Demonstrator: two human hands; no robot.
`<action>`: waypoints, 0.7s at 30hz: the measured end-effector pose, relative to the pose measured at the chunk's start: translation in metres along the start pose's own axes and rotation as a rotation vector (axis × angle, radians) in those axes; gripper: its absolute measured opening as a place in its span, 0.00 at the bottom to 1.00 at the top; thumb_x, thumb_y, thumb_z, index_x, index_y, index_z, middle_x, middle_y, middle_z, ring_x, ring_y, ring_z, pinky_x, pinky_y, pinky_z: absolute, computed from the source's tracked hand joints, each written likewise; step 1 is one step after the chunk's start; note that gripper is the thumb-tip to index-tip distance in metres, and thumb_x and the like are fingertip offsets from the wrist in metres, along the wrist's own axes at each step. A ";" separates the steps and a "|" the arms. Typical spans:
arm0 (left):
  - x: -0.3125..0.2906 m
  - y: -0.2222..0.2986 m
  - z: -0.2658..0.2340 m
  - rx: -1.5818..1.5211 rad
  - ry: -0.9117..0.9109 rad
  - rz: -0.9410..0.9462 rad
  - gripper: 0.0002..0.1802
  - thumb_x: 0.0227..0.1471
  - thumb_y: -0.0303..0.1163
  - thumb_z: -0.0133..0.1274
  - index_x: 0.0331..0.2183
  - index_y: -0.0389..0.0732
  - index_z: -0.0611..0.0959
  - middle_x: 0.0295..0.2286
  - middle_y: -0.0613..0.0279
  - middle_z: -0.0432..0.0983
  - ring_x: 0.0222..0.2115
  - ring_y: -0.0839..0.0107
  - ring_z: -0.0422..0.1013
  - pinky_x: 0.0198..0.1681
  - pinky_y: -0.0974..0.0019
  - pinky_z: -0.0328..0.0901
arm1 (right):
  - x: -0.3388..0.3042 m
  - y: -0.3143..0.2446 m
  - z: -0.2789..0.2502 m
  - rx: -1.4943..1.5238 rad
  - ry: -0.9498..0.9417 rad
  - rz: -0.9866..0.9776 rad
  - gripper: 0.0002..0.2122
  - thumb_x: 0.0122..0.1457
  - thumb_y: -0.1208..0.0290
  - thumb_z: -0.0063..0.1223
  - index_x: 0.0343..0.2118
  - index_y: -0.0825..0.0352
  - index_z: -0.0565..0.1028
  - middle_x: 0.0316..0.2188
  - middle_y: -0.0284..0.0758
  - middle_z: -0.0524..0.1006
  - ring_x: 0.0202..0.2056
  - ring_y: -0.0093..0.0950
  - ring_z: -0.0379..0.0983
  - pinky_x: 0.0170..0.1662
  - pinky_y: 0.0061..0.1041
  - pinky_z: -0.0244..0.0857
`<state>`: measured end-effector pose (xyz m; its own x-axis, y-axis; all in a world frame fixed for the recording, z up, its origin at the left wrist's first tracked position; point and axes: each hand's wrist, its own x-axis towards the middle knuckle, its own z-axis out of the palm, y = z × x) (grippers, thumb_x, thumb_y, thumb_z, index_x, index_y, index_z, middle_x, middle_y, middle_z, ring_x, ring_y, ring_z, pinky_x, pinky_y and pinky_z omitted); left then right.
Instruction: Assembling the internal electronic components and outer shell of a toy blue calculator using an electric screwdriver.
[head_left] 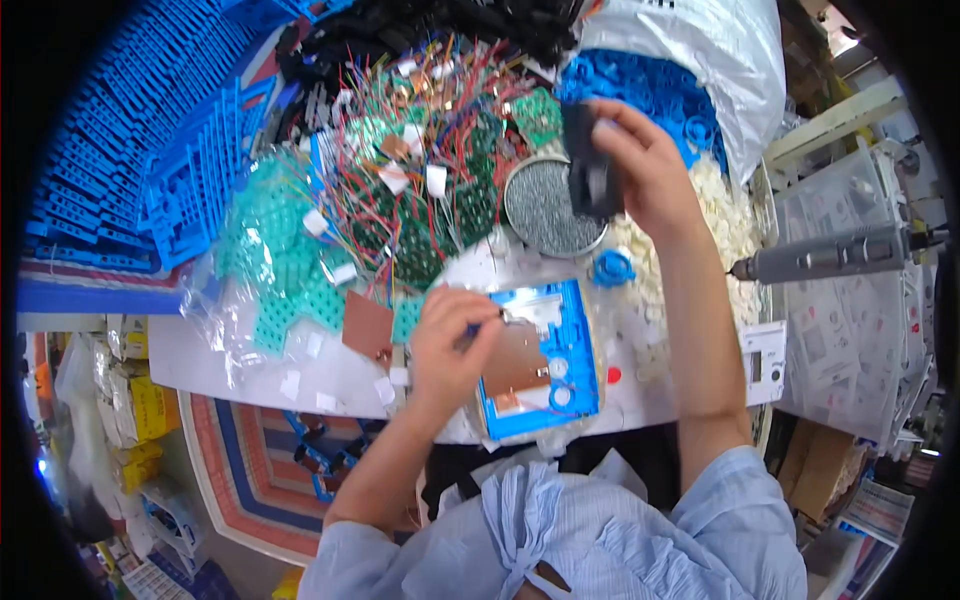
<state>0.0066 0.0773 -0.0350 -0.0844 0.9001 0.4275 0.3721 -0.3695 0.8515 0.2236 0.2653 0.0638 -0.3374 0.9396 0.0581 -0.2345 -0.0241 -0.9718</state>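
Observation:
A blue plastic housing [585, 350] lies before me on the white table, with a brown copper-coloured plate [518, 358] and small white round parts inside it. My left hand [447, 345] is at the left edge of the housing, thumb and fingers pinched together. A small dark bit shows at its fingertips, too little of it to name. Raised farther off to the right, my right hand [648, 170] grips a black rectangular plastic part [592, 165]. That part hangs over the right side of a round dish [530, 212] of small grey metal pieces, likely screws, and hides some of it.
Behind the dish spread green circuit boards with tangled wires [430, 150]; teal boards [270, 240] lie in clear plastic. Blue frames [140, 130] are stacked left. Cream parts [720, 215], a blue cap-like piece [612, 267] and a grey electric screwdriver [830, 258] are at the right.

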 end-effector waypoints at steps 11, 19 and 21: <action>-0.005 0.001 -0.008 -0.128 -0.043 -0.078 0.05 0.50 0.22 0.63 0.33 0.35 0.85 0.34 0.57 0.82 0.37 0.63 0.77 0.48 0.61 0.67 | -0.100 0.029 0.038 -0.925 -0.769 -0.104 0.08 0.54 0.71 0.65 0.35 0.67 0.82 0.33 0.37 0.80 0.35 0.34 0.78 0.39 0.31 0.71; -0.006 0.008 -0.014 -0.044 -0.068 -0.031 0.04 0.49 0.24 0.64 0.31 0.37 0.85 0.32 0.60 0.83 0.35 0.63 0.77 0.48 0.59 0.66 | -0.142 0.008 0.030 -1.056 -0.471 -0.404 0.24 0.46 0.67 0.70 0.49 0.63 0.76 0.46 0.39 0.76 0.49 0.43 0.71 0.52 0.40 0.68; -0.004 0.007 -0.010 -0.048 -0.097 -0.028 0.04 0.49 0.24 0.64 0.31 0.37 0.85 0.31 0.59 0.83 0.35 0.62 0.77 0.46 0.60 0.67 | -0.159 0.018 0.028 -1.143 -0.441 -0.332 0.27 0.44 0.70 0.71 0.50 0.63 0.75 0.47 0.39 0.76 0.50 0.43 0.70 0.53 0.41 0.68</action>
<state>0.0005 0.0688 -0.0274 -0.0031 0.9275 0.3738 0.3257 -0.3525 0.8773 0.2474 0.1055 0.0434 -0.7390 0.6455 0.1930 0.4778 0.7041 -0.5254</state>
